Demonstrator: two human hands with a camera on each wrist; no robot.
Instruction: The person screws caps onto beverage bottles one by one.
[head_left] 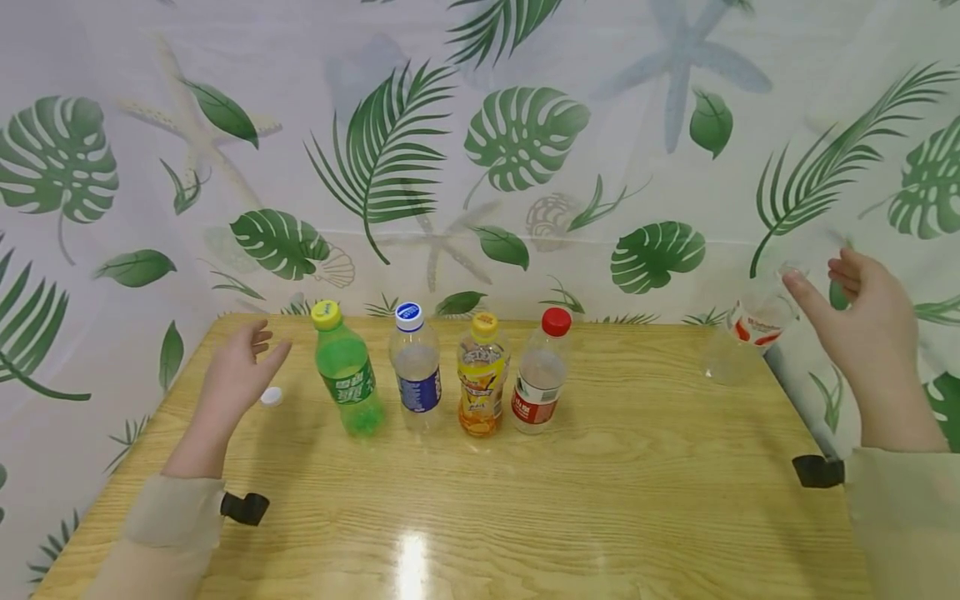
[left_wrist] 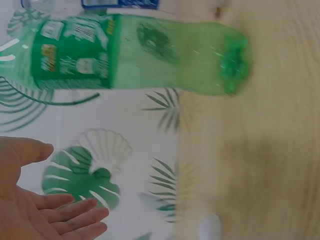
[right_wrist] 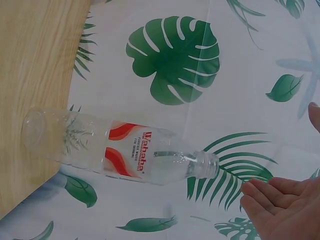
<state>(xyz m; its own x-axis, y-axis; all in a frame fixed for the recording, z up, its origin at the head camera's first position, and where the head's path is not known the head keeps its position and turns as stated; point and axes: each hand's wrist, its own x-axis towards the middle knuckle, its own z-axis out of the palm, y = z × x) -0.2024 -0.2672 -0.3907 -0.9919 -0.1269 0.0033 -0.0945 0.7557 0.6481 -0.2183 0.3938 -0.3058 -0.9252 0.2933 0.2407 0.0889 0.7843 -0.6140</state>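
Note:
My left hand [head_left: 236, 371] hovers over the table's left side, fingers loosely extended and holding nothing. Close to it stand a green bottle with a yellow cap [head_left: 348, 379] and a small white cap [head_left: 272, 397] lying on the wood. In the left wrist view the palm [left_wrist: 52, 212] is bare and apart from the green bottle [left_wrist: 145, 55]. On the right, my right hand [head_left: 873, 333] is raised beside a clear water bottle [head_left: 753, 323] with a red and white label. The right wrist view shows this bottle's neck [right_wrist: 205, 165] uncapped, a gap away from the fingers [right_wrist: 265, 197].
Between the hands stand a clear bottle with a blue label [head_left: 418, 387], an orange drink bottle [head_left: 482, 383] and a red-capped bottle [head_left: 542, 379], roughly in a row. The wooden table [head_left: 600, 508] meets a leaf-patterned cloth [head_left: 420, 167] behind; the uncapped bottle is near its right edge.

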